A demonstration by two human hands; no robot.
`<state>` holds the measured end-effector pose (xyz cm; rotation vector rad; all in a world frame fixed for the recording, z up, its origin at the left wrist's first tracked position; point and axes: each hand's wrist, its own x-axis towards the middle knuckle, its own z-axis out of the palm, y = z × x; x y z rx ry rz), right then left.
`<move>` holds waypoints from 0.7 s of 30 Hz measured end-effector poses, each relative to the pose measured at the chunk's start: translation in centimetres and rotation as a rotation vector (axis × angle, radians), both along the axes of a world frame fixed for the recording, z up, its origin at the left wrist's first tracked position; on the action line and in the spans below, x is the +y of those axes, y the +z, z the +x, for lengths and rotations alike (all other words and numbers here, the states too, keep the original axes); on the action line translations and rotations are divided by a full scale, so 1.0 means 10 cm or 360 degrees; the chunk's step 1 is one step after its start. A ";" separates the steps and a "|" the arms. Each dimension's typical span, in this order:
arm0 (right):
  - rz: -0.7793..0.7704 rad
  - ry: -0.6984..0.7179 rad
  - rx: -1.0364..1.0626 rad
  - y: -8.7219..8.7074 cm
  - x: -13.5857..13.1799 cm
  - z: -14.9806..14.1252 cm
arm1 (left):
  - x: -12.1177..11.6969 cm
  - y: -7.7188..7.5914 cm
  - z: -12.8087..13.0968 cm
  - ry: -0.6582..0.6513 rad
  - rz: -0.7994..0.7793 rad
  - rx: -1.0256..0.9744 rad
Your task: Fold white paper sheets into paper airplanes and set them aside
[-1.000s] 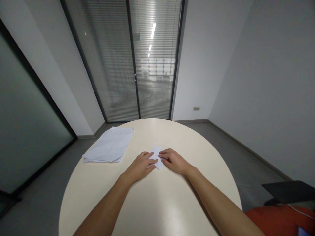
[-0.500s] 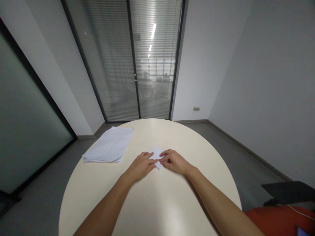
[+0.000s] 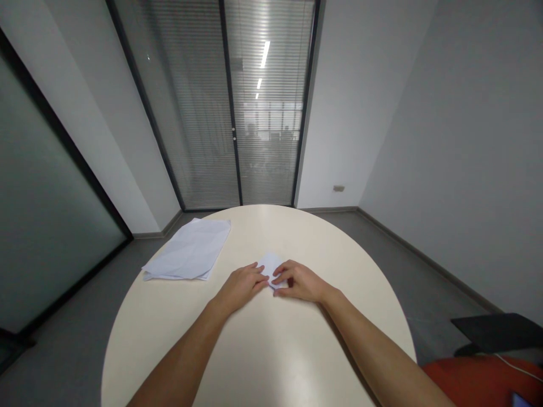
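A small folded piece of white paper (image 3: 270, 264) lies on the round table, partly covered by my fingers. My left hand (image 3: 244, 285) holds its left side, fingers pressed on the edge and thumb at the near corner. From the right, my right hand (image 3: 299, 281) pinches the paper's near edge between curled fingers and thumb. The near corner looks slightly lifted between the two hands. Exact folds are too small to make out.
A stack of larger white paper sheets (image 3: 190, 249) lies at the table's left far edge. The cream table (image 3: 263, 350) has a rounded rim. At the lower right stands a red chair (image 3: 470, 381) with a black part (image 3: 503, 332) beside it.
My right hand has shifted slightly toward me, and its fingers have curled around the paper's near edge. My left fingers have drawn back a little to the left. The near corner has changed shape.
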<state>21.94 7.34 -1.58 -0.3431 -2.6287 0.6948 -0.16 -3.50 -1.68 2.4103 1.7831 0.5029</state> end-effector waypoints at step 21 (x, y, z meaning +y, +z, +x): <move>-0.0002 0.0029 0.0075 -0.02 0.02 -0.02 | 0.01 -0.04 0.04 0.0125 -0.0014 -0.0053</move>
